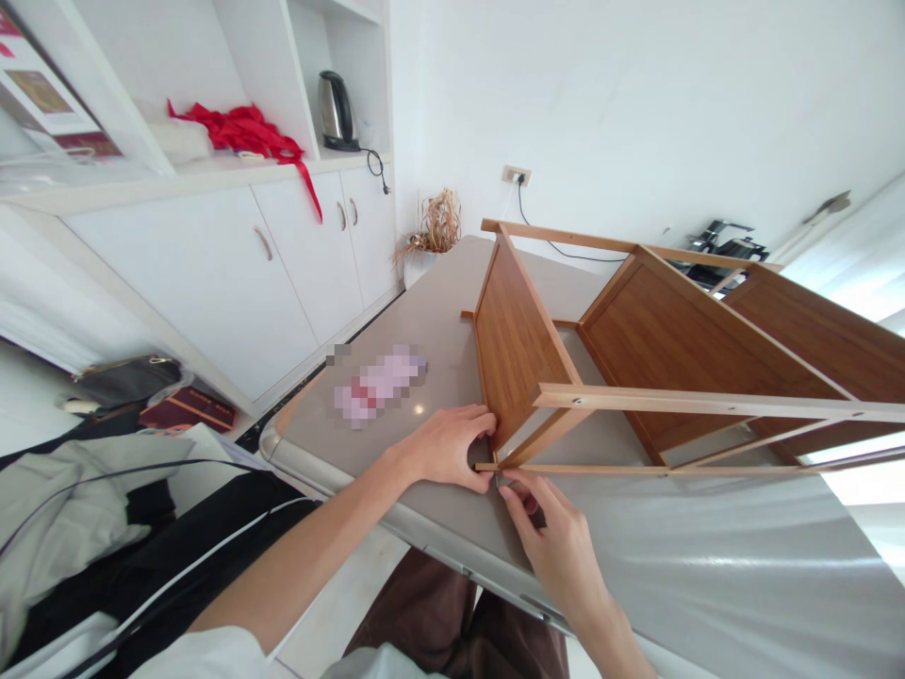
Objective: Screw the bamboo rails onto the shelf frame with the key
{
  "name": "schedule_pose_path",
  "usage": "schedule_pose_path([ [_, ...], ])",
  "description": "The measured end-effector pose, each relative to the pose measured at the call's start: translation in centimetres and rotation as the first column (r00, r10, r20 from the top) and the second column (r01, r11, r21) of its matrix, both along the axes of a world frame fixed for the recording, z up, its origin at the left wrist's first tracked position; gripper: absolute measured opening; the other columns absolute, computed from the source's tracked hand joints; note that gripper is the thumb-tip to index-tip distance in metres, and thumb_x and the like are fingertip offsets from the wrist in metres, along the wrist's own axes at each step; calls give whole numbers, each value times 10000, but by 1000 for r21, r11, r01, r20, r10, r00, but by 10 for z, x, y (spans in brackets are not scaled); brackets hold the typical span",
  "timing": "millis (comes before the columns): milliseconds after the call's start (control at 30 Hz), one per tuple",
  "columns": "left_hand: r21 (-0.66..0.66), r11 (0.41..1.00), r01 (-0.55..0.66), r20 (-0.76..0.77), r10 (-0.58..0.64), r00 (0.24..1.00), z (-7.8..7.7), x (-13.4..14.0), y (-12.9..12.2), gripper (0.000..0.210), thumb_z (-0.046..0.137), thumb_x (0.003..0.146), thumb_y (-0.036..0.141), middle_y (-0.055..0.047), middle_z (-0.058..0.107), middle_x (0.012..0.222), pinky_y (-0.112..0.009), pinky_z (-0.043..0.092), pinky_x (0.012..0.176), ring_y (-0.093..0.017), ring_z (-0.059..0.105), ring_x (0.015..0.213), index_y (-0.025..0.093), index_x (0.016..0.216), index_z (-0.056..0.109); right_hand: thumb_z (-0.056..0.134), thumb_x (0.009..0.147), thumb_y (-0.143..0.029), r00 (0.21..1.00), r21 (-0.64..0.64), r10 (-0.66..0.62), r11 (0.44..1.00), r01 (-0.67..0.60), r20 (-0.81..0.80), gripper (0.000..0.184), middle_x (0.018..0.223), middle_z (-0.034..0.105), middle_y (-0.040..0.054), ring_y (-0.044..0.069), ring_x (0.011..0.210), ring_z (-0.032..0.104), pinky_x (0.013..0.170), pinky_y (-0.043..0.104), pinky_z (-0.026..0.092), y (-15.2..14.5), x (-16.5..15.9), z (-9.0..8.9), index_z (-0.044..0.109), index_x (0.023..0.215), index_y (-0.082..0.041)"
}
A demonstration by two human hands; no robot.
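Note:
A brown wooden shelf unit lies on its side on the table, its several panels standing up between light wooden rails. My left hand is closed round the near corner, thumb and fingers at the end of the lower rail and the edge of the end panel. Right beside it, my right hand pinches a small metal piece against the outer side of that rail. Whether the piece is a screw or a key is too small to tell. The upper rail shows screw holes.
The grey table has a rounded metal edge in front of me. A blurred pink packet lies left of the shelf unit. White cabinets with a kettle and red ribbon stand at the left. Clothes and bags are heaped beside me.

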State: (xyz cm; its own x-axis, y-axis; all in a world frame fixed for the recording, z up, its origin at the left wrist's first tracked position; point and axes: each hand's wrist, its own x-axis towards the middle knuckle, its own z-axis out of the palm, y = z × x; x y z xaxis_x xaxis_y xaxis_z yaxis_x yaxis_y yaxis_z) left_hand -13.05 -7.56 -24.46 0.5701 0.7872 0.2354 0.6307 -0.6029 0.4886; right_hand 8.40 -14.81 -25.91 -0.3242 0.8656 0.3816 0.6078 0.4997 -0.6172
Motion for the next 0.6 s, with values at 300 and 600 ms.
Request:
schedule_pose_path([
  [300,-8,1000,-18,1,18,1000,0,1,-2,397,739,629,359,-13,632,930,-317,439,718,-225,610,843,230,912,492,569,987,-249,981,173,36,982,-70,188,127,967,635,63,192,880,616,798,340,532,12,20,-4,684,935,-230],
  [600,-17,1000,-11,1,11,1000,2,1,-1,391,732,638,348,-18,649,974,-324,451,734,-230,622,887,231,928,499,538,999,-276,974,116,80,988,-106,211,181,998,639,80,216,932,629,841,392,557,8,20,-5,702,1068,-245],
])
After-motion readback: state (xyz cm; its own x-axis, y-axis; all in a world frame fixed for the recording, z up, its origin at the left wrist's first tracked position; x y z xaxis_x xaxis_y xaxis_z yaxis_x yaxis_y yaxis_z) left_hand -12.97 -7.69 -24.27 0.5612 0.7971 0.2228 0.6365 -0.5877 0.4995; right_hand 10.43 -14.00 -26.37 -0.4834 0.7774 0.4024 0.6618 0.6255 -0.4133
